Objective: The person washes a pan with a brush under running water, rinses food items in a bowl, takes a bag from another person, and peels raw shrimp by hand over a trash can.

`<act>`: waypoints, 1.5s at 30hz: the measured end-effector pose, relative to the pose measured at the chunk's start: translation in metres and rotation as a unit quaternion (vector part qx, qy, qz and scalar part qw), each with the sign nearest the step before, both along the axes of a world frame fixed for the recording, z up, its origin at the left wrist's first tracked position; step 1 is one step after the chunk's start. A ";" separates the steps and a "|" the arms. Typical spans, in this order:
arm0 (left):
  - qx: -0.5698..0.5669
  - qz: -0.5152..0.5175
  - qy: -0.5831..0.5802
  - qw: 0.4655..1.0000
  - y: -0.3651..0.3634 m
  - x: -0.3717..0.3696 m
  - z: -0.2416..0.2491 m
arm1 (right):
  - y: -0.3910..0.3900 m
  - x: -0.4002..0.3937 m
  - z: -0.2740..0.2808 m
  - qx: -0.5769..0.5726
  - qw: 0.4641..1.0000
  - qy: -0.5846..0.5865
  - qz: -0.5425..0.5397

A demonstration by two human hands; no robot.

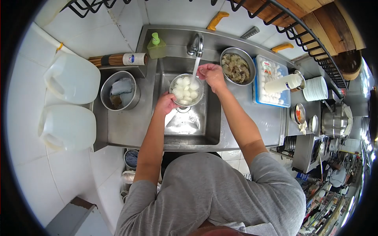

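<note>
My left hand (166, 103) is closed on the left rim of a round bowl (176, 103) above the sink basin. Smooth white balls (185, 89), perhaps peeled eggs or fish balls, fill it. A stream of water (195, 65) runs from the tap (197, 45) into the bowl's right side. Just right of the stream is my right hand (212, 75), its fingers curled together near the bowl's upper right rim. Whatever those fingers hold, if anything, is hidden. Beneath the bowl lies the steel sink (193, 128), its floor wet.
A metal bowl of shrimp-like pieces (236, 67) and a tray of white eggs (271, 98) with a white bottle (281, 83) stand right. Left are a soap bottle (156, 48), a pot with cloths (120, 92) and two plastic jugs (75, 78). A black rack (299, 33) overhangs.
</note>
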State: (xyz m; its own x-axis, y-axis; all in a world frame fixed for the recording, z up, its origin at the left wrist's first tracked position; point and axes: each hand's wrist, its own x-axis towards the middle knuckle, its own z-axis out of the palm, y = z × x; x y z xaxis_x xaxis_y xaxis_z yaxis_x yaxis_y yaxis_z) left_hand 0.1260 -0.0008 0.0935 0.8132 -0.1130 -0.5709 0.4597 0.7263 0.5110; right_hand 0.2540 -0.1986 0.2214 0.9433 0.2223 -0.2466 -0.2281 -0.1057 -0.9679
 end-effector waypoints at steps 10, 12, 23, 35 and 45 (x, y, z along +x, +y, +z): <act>-0.016 -0.010 -0.012 1.000 -0.008 0.012 -0.001 | -0.010 -0.015 -0.022 -0.117 0.983 -0.140 0.028; -0.011 -0.003 -0.004 1.000 -0.009 0.012 0.004 | -0.008 -0.023 -0.014 -0.144 0.979 -0.144 0.021; -0.007 -0.026 -0.025 0.999 -0.015 0.015 0.001 | -0.008 -0.041 -0.025 -0.265 0.879 -0.384 0.100; 0.306 -0.157 -0.079 0.935 -0.016 0.055 0.077 | 0.024 -0.070 -0.077 -0.207 0.953 -0.221 0.028; 0.681 -0.331 -0.103 0.646 -0.053 0.095 0.163 | 0.047 -0.067 -0.074 0.157 0.974 -0.003 -0.160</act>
